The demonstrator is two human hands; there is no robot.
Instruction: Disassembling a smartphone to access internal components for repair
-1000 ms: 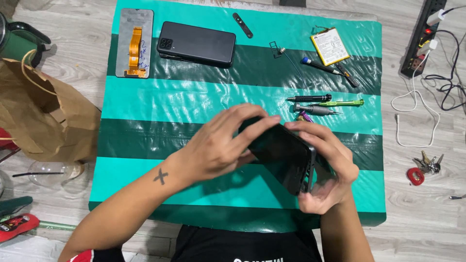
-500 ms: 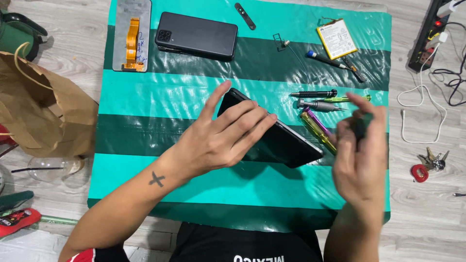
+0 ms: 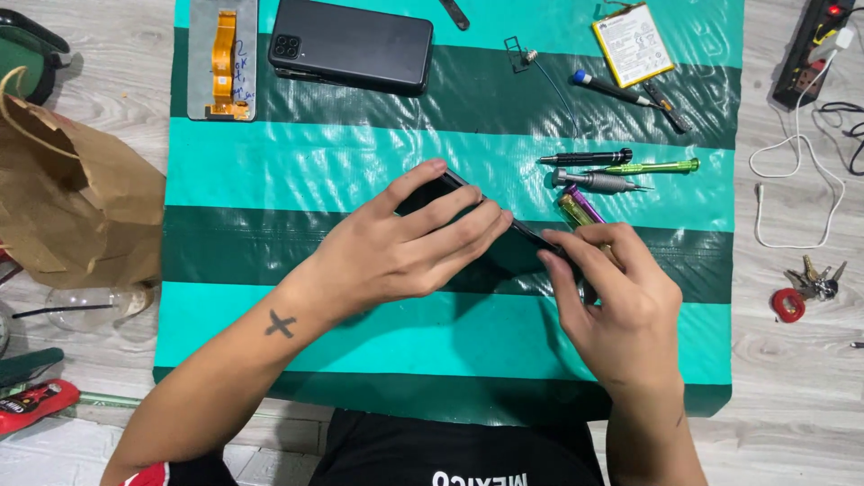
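The left hand [image 3: 396, 247] lies flat over a dark phone [image 3: 517, 243] on the striped mat [image 3: 360, 162], fingers spread and pressing down on it, thumb at its upper edge. Its grip is not closed around the phone; the palm and fingers hold it down from above. The right hand [image 3: 621, 301] meets the phone's right end, fingers curled together and pinched on that end; whether a small tool sits between the fingertips cannot be told. The phone lies slanted in the middle of the mat, across a dark green stripe, mostly hidden under both hands.

Just above the right hand a purple and yellow tool [image 3: 580, 205] lies close to the phone's end. Beyond it lie three screwdrivers in a group: a black one [image 3: 585, 158], a green one [image 3: 652, 166] and a silver one [image 3: 598, 182]. Further up, near the mat's top right corner, lies a battery [image 3: 632, 43] with a blue-tipped screwdriver [image 3: 612, 88] beside it. At the top of the mat a second phone [image 3: 353, 43] lies back up, and left of it a screen panel [image 3: 221, 58] with an orange flex cable.

Off the mat, on the floor, a brown paper bag [image 3: 76, 207] sits to the left. To the right lie a white cable [image 3: 796, 193], a bunch of keys [image 3: 808, 283] and a power strip [image 3: 810, 45].
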